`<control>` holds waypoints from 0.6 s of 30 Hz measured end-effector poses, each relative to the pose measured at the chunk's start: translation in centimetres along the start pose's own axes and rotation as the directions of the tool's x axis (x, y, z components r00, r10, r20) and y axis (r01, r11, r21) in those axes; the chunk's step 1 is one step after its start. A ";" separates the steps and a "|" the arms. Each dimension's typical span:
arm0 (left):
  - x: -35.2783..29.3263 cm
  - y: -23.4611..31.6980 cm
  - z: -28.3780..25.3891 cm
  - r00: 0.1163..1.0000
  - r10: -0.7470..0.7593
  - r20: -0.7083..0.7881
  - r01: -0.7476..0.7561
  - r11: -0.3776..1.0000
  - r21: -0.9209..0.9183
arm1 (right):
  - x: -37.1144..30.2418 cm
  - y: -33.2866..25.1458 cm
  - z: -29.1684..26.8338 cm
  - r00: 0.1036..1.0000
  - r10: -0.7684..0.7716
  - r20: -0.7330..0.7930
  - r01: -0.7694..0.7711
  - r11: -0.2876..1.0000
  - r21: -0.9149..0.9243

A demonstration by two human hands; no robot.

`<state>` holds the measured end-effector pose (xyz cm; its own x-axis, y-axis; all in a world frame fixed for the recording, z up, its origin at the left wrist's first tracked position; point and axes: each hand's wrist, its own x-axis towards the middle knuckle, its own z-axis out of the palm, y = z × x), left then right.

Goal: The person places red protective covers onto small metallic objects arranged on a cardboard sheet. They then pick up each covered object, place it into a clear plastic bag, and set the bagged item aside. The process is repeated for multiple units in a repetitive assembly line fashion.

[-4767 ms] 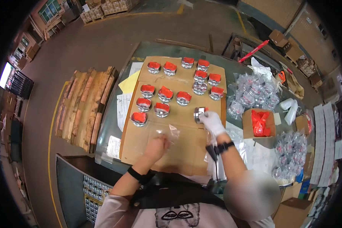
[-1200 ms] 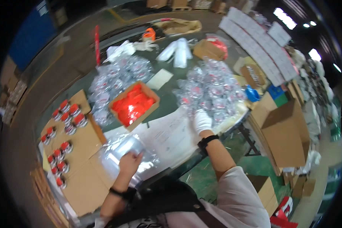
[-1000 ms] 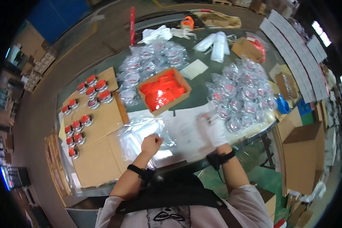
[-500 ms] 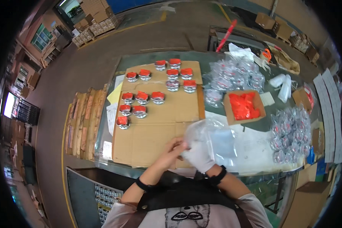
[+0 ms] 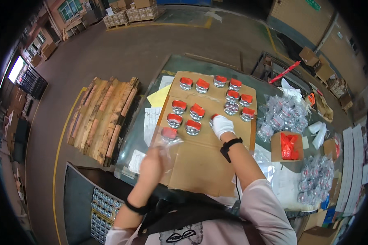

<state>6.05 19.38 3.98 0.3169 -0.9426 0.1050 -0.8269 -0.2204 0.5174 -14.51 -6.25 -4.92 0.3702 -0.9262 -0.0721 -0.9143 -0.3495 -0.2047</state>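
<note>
Silver metal pistons with red tops stand in loose rows on a flattened cardboard sheet. My right hand, in a white glove, reaches over the sheet with its fingers closed round one red-topped piston, mostly hidden by the glove. Bare and smeared by motion, my left hand is low at the sheet's left edge. Its curled fingers hold a clear plastic bag, which reaches up toward the nearest piston. One piston in the right group shows no red top.
Right of the sheet are bagged pistons, a box of red pieces and another bagged stack. Clear bags lie beside the sheet. Papers line the left table edge; wooden pallets stand beyond.
My hands have parted from the clear bag they handled together. The right hand has moved forward to a piston; the left has moved left with a bag. The view has shifted leftward.
</note>
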 end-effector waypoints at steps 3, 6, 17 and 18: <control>1.0 0.4 8.3 0.941 0.003 0.339 0.011 0.999 -0.040 | -3.6 3.6 -0.7 0.990 0.017 0.140 -0.037 0.989 0.146; -0.9 -0.5 13.9 0.921 0.196 0.337 -0.107 0.958 -0.265 | -13.1 -0.4 -3.9 0.947 0.134 0.293 -0.318 0.248 0.915; -2.0 1.0 12.1 0.923 0.385 0.001 -0.376 0.902 -0.210 | -20.9 -6.4 2.8 0.964 -0.266 0.012 0.255 0.935 0.247; -2.5 1.6 11.2 0.896 0.444 0.018 -0.430 0.876 -0.221 | -20.6 -6.4 3.8 0.933 -0.318 -0.170 0.354 0.894 0.274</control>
<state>-1.25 18.58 -4.98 -0.0919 -0.9468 0.3084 -0.7577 0.2675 0.5953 -15.65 15.63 -5.78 0.6079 -0.7771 0.1632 -0.6412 -0.6016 -0.4764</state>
